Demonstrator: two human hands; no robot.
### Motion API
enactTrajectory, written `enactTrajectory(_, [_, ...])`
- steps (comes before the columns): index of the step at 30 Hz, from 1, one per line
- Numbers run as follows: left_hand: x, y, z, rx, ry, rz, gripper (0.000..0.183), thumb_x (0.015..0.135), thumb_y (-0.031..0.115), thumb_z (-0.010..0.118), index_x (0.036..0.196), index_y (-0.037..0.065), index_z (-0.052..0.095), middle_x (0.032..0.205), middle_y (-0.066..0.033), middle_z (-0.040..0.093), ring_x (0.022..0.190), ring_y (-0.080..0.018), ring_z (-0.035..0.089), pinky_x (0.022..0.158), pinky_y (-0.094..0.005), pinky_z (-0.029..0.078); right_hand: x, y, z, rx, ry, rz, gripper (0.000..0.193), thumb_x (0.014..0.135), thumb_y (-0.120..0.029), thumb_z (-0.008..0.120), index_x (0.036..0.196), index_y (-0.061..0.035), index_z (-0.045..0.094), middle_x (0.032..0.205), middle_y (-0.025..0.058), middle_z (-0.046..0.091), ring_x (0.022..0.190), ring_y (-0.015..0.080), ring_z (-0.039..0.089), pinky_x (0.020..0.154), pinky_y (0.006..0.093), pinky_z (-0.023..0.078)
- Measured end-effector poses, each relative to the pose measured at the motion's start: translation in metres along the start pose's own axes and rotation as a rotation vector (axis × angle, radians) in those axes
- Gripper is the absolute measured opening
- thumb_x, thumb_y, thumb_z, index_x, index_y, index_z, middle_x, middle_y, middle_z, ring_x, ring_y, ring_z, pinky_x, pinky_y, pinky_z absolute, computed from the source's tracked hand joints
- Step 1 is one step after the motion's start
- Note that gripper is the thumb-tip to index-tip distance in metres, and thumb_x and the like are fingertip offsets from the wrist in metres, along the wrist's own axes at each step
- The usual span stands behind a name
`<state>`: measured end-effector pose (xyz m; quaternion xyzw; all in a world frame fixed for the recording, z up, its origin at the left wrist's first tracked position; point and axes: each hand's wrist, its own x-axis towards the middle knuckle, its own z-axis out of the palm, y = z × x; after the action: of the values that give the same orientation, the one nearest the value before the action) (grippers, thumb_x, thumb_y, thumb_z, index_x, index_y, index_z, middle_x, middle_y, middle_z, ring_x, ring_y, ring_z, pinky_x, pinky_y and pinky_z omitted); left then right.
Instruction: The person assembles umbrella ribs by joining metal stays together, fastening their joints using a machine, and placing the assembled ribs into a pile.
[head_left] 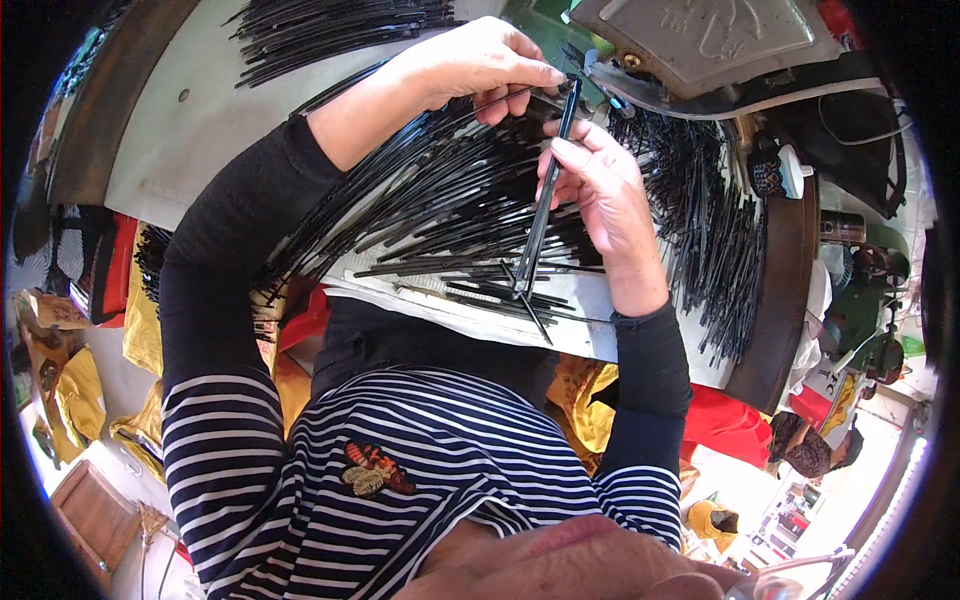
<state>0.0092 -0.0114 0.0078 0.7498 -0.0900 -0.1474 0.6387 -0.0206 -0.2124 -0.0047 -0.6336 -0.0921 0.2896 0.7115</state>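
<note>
My left hand (480,65) is closed, thumb and forefinger pinched by the upper end of a slim folded set of black ribs (537,230), like umbrella ribs. A single thin black rib (500,100) runs through its curled fingers. Lower down, my right hand (600,185) grips the same folded set between thumb and fingers. The set slants down toward my lap, its lower end splaying into short ends over the table edge. Beneath both hands spreads a wide heap of loose black ribs (430,185). What joins at the left fingertips is too small to make out.
Another pile of black ribs (340,35) lies at the far left of the pale table (150,160). Dense ribs (710,230) cover its right side. A grey metal machine (700,40) with a pale cable stands just beyond my hands. Yellow and red bags surround my seat.
</note>
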Motion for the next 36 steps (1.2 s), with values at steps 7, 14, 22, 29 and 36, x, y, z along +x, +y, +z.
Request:
enactTrajectory(7, [0.002, -0.003, -0.001, 0.012, -0.032, 0.034, 0.042, 0.083, 0.036, 0.061, 0.094, -0.005, 0.062, 0.049, -0.0025, 0.051, 0.036, -0.0071, 0.047, 0.036, -0.019, 0.034, 0.002, 0.002, 0.006, 0.092, 0.065, -0.021, 0.022, 0.083, -0.018, 0.059, 0.099, -0.0035, 0.054, 0.075, 0.0045, 0.061, 0.057, 0.0086, 0.057, 0.05, 0.0185, 0.045])
enactTrajectory(14, [-0.006, 0.006, -0.001, 0.012, -0.056, 0.071, 0.043, 0.085, 0.037, 0.058, 0.098, -0.004, 0.061, 0.063, -0.0052, 0.058, 0.042, -0.0099, 0.054, 0.04, -0.0196, 0.042, -0.001, -0.006, 0.009, 0.055, 0.121, -0.041, 0.021, 0.082, -0.016, 0.06, 0.096, -0.0027, 0.053, 0.071, 0.0063, 0.059, 0.051, 0.0089, 0.051, 0.047, 0.0186, 0.039])
enactTrajectory(22, [-0.009, 0.008, -0.002, -0.024, -0.13, 0.019, 0.036, 0.087, 0.031, 0.055, 0.095, -0.004, 0.06, 0.074, -0.0094, 0.061, 0.056, -0.0142, 0.061, 0.048, -0.0215, 0.048, 0.0, -0.007, 0.006, 0.072, 0.086, -0.058, 0.021, 0.083, -0.015, 0.062, 0.096, -0.0008, 0.054, 0.071, 0.0073, 0.06, 0.049, 0.008, 0.049, 0.045, 0.0178, 0.038])
enactTrajectory(29, [-0.007, 0.003, 0.004, -0.058, -0.178, 0.007, 0.036, 0.087, 0.034, 0.055, 0.084, -0.001, 0.06, 0.066, -0.0082, 0.06, 0.052, -0.0132, 0.06, 0.043, -0.0199, 0.047, 0.004, -0.006, 0.006, 0.047, 0.057, -0.066, 0.02, 0.083, -0.014, 0.062, 0.096, -0.0007, 0.055, 0.072, 0.0073, 0.061, 0.049, 0.007, 0.05, 0.044, 0.0169, 0.038])
enactTrajectory(36, [-0.002, 0.001, 0.01, -0.016, -0.114, 0.038, 0.037, 0.088, 0.035, 0.053, 0.078, 0.0, 0.059, 0.061, -0.0067, 0.058, 0.047, -0.0128, 0.059, 0.041, -0.0194, 0.045, 0.009, -0.008, 0.0, 0.01, 0.054, -0.096, 0.021, 0.083, -0.015, 0.062, 0.096, -0.0002, 0.056, 0.073, 0.0071, 0.062, 0.051, 0.0073, 0.051, 0.045, 0.0169, 0.039])
